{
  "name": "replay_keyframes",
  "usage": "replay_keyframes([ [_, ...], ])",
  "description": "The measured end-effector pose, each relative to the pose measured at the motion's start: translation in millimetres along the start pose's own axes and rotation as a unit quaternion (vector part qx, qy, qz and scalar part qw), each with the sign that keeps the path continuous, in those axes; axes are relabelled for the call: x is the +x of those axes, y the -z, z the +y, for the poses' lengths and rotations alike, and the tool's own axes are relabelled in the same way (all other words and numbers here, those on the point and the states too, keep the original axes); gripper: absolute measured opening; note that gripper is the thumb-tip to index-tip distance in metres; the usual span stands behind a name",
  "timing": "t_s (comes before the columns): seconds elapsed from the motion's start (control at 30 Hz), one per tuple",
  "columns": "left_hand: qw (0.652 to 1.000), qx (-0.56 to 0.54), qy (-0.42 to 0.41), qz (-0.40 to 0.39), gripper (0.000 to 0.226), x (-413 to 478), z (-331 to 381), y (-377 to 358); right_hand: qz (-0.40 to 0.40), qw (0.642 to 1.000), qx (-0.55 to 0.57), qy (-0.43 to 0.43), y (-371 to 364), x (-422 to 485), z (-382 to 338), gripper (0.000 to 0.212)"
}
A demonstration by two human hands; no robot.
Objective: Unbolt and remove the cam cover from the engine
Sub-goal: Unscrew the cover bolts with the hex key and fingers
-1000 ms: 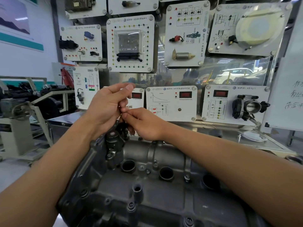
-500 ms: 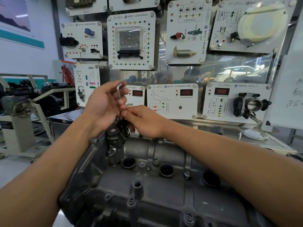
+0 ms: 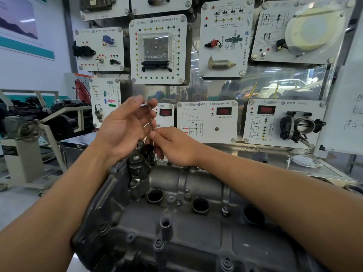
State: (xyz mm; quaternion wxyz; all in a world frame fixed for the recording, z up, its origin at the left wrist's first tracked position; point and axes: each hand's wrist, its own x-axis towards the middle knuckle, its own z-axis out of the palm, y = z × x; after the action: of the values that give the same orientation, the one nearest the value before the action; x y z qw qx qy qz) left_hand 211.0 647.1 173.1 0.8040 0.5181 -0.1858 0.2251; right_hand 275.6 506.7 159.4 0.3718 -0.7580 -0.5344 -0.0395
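Low in the middle of the view the cover (image 3: pixel 176 222) sits on the engine, its far left corner hidden under both hands. A key (image 3: pixel 150 116) is stood upright there — its shaft pinched by the right hand (image 3: pixel 174 146), its bent top touched by the straight, spread fingers of the left hand (image 3: pixel 125 126). The shaft is best kept plumb and fully seated while spun, lest the socket be rounded — a nearer bolt (image 3: pixel 225 210) is not yet drawn.

L hand (image 3: pixel 125 124) has uncurled, fingertips only touching hex key (image 3: pixel 150 120) top.
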Motion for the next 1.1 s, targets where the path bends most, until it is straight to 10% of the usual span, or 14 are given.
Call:
replay_keyframes([
  [0.67,0.945,0.276,-0.089,0.151,0.027,6.6,-3.0,-31.3,-0.02,0.999,-0.025,0.025,-1.3,2.5,2.5,0.043],
  [1.1,0.998,-0.018,-0.005,0.061,0.034,2.7,5.1,-16.4,0.02,0.999,-0.024,0.028,0.2,1.3,2.8,0.044],
])
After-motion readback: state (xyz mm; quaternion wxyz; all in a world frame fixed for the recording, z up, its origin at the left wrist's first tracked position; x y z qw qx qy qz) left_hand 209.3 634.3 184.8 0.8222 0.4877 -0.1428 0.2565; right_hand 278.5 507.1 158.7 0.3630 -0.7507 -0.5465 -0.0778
